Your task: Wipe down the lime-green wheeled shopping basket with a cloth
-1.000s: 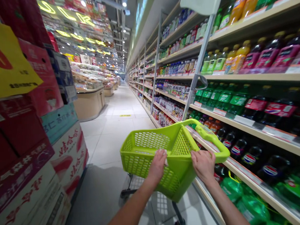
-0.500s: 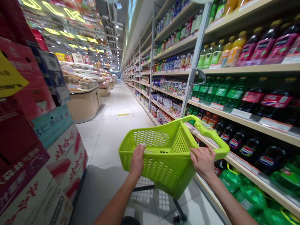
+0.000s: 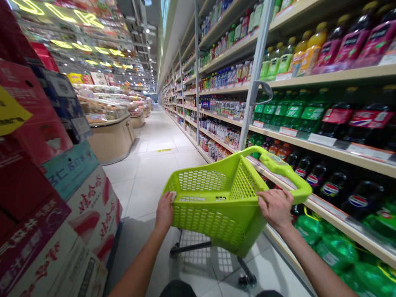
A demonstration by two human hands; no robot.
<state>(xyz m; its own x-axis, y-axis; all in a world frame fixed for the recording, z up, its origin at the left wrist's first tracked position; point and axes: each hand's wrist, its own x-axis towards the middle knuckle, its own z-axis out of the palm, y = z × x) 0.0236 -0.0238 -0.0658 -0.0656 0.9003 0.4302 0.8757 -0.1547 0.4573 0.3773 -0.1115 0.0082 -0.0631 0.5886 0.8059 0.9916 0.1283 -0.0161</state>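
A lime-green plastic shopping cart (image 3: 220, 221) with perforated walls stands sideways in front of me, its basket holding nothing I can see. My left hand (image 3: 164, 212) is closed over the rim at the cart's left end. A small white piece, perhaps a wipe or tissue, shows at those fingertips. At the other end, my right hand (image 3: 278, 208) grips the near rim beside the cart handle (image 3: 285, 171), with its fingers curled over the edge. Both palms are turned away from view.
Drink shelves (image 3: 328, 148) with several rows of bottles line the right side, close to the handle. Stacked drink cartons (image 3: 86, 204) rise on the left. A tiled aisle (image 3: 153, 167) runs ahead past a display counter (image 3: 111, 143). Dark cart wheels (image 3: 246, 280) rest on the floor.
My left hand has slid left along the rim to the cart's end. My right hand stays on the rim near the handle. The cart sits slightly further right in view.
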